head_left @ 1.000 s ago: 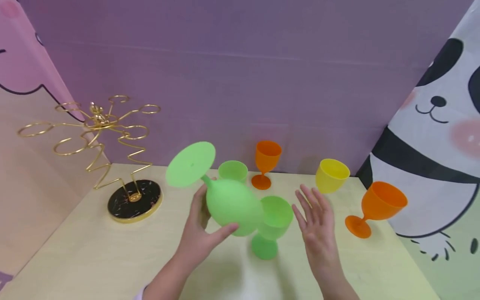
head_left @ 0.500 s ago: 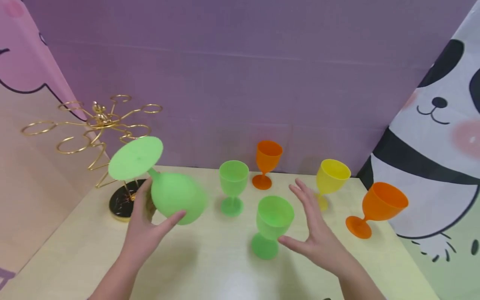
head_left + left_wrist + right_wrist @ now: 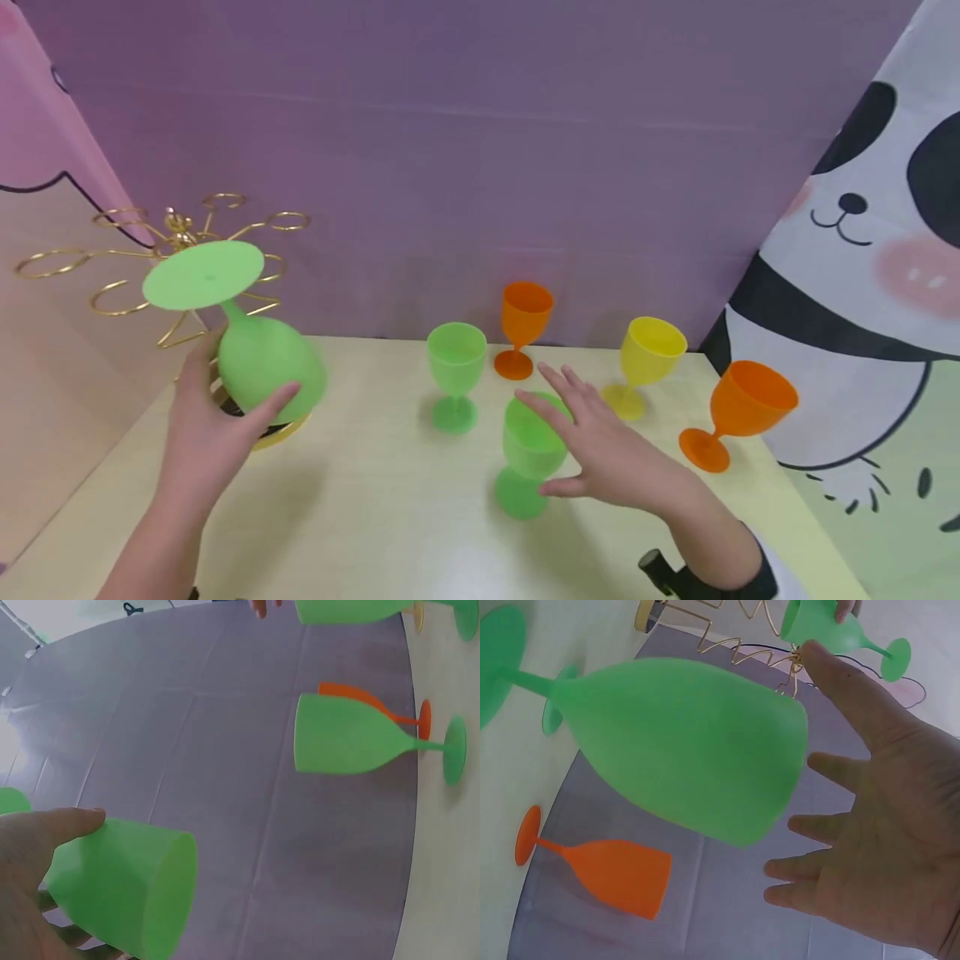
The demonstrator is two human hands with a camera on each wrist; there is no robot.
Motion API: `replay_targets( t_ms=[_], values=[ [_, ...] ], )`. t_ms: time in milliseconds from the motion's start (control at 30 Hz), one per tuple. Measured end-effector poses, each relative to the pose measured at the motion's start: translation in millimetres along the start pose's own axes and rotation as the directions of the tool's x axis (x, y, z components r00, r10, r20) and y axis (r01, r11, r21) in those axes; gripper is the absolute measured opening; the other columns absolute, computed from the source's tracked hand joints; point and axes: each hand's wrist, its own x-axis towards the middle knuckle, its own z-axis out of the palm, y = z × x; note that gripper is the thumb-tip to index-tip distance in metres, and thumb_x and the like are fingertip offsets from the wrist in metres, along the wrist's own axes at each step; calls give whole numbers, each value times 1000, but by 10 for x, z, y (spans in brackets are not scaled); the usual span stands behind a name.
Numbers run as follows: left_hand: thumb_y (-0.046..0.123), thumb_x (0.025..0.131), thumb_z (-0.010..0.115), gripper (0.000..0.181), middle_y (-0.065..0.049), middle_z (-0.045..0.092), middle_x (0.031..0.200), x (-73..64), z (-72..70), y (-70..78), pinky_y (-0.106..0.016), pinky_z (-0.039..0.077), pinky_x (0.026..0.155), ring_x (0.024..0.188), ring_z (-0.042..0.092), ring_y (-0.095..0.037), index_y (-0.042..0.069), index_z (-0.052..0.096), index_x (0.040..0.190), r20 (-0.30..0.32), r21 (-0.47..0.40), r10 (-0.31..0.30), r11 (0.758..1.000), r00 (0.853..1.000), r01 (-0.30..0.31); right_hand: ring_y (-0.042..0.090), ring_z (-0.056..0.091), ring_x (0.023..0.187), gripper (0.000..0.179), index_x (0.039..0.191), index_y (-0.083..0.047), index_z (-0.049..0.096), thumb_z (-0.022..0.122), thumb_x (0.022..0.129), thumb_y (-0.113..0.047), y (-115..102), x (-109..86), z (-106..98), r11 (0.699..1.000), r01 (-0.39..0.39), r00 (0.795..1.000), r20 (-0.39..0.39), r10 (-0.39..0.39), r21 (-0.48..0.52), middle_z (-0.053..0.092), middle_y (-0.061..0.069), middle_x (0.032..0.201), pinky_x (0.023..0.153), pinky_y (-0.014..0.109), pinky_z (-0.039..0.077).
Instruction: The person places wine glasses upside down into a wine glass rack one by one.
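Goblet (image 3: 268, 367) in left grip (image 3: 207, 417) is light green, upended, tilted.

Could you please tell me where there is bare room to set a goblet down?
The table is bare between the left hand and the nearer standing green goblet, and between the gold rack and the farther green one. It is crowded around the nearer goblet, by the right hand.

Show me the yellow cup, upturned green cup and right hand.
Yellow cup (image 3: 646, 360): head view, its bowl.
Upturned green cup (image 3: 267, 360): head view, its bowl.
Right hand (image 3: 891, 825): right wrist view, its palm.
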Motion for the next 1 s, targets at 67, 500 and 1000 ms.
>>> replay_targets(
  t_ms=[67,500,1000],
  values=[
    [21,82,78,93,-12,32,149,41,-60,-18,-7,44,83,126,40,-33,20,20,154,-12,20,-5,1000,1000,6,47,14,145,104,153,-24,25,83,70,-46,18,30,-12,1000,6,999,33,-7,16,3,11,163,108,62,35],
    [29,85,74,96,-25,24,154,263,-240,-99,-70,34,100,133,32,-50,12,12,156,-15,113,-6,994,1000,8,46,17,145,91,149,-36,32,83,74,-33,87,158,-75,997,17,976,214,-34,80,15,15,161,107,63,35],
    [31,86,73,97,-28,23,154,424,-239,-231,-70,30,103,133,30,-52,7,9,156,2,134,-4,991,1000,4,38,25,144,89,149,-37,34,83,76,-24,87,220,-56,996,82,957,276,-88,34,21,12,159,112,55,34]
  ],
)
